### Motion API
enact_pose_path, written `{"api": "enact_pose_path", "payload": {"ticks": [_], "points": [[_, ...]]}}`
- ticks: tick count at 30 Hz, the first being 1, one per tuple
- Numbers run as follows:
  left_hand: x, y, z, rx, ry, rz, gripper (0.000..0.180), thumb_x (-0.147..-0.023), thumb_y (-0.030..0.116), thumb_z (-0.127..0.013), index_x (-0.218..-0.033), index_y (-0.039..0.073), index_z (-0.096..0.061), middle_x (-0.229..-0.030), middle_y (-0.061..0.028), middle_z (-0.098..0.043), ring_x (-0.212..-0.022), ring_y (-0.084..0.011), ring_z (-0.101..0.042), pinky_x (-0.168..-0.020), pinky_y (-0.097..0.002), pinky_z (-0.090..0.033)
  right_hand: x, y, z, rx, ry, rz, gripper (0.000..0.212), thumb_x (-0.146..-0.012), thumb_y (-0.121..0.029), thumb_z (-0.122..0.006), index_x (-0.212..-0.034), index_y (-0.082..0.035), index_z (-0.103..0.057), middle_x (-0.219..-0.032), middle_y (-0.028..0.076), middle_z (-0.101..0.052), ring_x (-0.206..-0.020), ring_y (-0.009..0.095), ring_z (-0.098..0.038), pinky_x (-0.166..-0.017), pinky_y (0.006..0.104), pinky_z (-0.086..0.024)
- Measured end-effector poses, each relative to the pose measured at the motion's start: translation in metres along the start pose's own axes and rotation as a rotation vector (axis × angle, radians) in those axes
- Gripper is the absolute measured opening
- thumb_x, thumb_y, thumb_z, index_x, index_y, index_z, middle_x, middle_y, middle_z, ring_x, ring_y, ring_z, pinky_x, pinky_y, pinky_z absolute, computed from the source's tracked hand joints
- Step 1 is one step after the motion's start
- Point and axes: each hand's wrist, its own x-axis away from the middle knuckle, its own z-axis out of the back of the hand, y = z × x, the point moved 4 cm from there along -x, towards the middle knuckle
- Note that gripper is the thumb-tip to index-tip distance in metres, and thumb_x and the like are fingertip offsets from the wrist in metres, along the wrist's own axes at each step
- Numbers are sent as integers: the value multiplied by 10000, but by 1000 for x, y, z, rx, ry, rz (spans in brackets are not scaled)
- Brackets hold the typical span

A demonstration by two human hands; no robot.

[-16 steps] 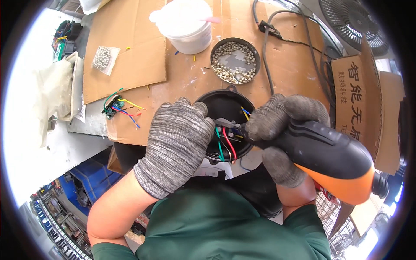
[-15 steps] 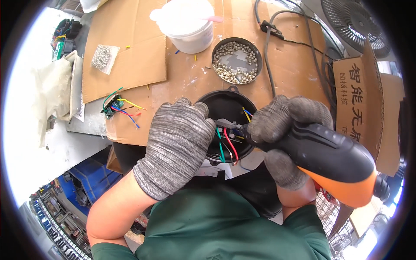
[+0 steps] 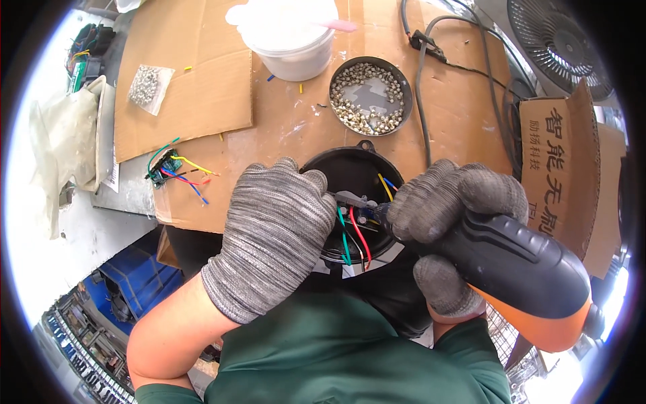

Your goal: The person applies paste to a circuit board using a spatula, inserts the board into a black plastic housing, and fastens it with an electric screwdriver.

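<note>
Toward the far edge of the bench (image 3: 464,114), which is covered with brown cardboard sheets, stand a white plastic tub (image 3: 291,37) and, to its right, a round dark tin of small metal screws (image 3: 370,95). A clear bag of screws (image 3: 145,85) lies on a separate cardboard sheet near the far left corner, and a small circuit board with loose coloured wires (image 3: 169,172) sits at the left edge. Grey cables (image 3: 425,81) run from the far edge toward the near side, beside a fan grille (image 3: 555,40) and an open cardboard box (image 3: 558,168) at the right edge. At the near edge lies the round black housing (image 3: 353,176), its interior showing red, green, yellow and blue wires. Left hand (image 3: 272,236), in a grey knit glove, is clasped over the housing's left rim, hiding that side. Right hand (image 3: 447,222), likewise gloved, grips a black and orange power screwdriver (image 3: 525,276), whose tip reaches into the housing between the two hands.
</note>
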Motion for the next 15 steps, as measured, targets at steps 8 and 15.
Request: {"api": "enact_pose_path", "payload": {"ticks": [8,15], "points": [[-3,3,3,3,-7,-20,64,-731,181,-686,-752,121,-687,-811,-77,-606,-839,-308,-612,-729,-460,-455,-1,0,-2,-83,146,-119,713,-774,-183,-927,-1360,-59,-541,-967,90,-644,-925,236,-655,-852,384,-558],[-4,3,5,-3,-21,-41,78,-720,191,-703,-762,125,-706,-806,-77,-605,-827,-307,-613,-721,-456,-457,-11,12,4,10,-160,-107,718,-762,-149,-930,-1353,-16,-544,-970,90,-656,-944,216,-665,-865,366,-563]]}}
